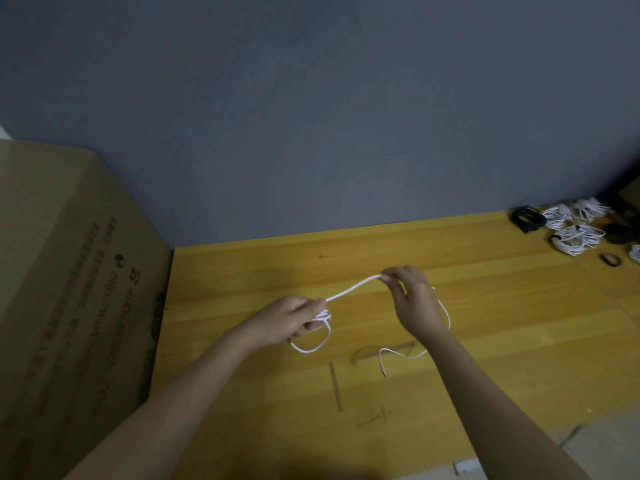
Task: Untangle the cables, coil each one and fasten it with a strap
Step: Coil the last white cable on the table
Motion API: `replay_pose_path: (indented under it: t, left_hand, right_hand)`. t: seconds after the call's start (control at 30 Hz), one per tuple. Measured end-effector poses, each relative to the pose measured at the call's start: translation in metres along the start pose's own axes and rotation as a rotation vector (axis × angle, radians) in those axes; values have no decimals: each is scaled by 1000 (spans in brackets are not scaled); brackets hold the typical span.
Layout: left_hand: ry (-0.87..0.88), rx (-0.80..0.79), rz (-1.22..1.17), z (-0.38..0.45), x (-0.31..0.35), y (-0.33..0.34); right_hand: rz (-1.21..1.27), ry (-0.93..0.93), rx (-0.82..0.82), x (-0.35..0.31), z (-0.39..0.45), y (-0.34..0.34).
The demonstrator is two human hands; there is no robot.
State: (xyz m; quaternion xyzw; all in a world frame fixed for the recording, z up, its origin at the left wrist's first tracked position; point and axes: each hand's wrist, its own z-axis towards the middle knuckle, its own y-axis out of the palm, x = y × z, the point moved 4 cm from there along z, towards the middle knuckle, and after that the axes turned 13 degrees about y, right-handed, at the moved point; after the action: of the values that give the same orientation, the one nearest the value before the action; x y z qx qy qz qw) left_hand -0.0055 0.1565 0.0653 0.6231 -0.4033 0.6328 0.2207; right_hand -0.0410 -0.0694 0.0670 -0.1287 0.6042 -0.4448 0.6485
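Note:
A thin white cable (pixel 349 289) stretches between my two hands above the wooden table (pixel 485 341). My left hand (pixel 294 317) grips a few coiled loops of it, and one loop hangs below the fist. My right hand (pixel 412 296) pinches the cable at its fingertips, further back and to the right. From there the cable runs down behind my right wrist and lies on the table, ending in a plug (pixel 383 372) near the front.
A large cardboard box (pixel 69 289) stands against the table's left edge. At the far right corner lie several coiled white cables (pixel 578 239), a black coil (pixel 526 218) and a dark strap (pixel 610 259). A grey wall rises behind the table.

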Motion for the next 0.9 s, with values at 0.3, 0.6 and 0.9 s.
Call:
replay_pose_path:
  t: [0.3, 0.6, 0.9]
  left_hand:
    - [285, 273, -542, 15, 47, -15]
    - [307, 433, 215, 29, 24, -29]
    - [-65, -51, 878, 24, -28, -12]
  right_hand:
    - [140, 378, -521, 1, -21, 68]
    - [-247, -62, -536, -20, -68, 85]
    - [-149, -250, -184, -23, -62, 34]
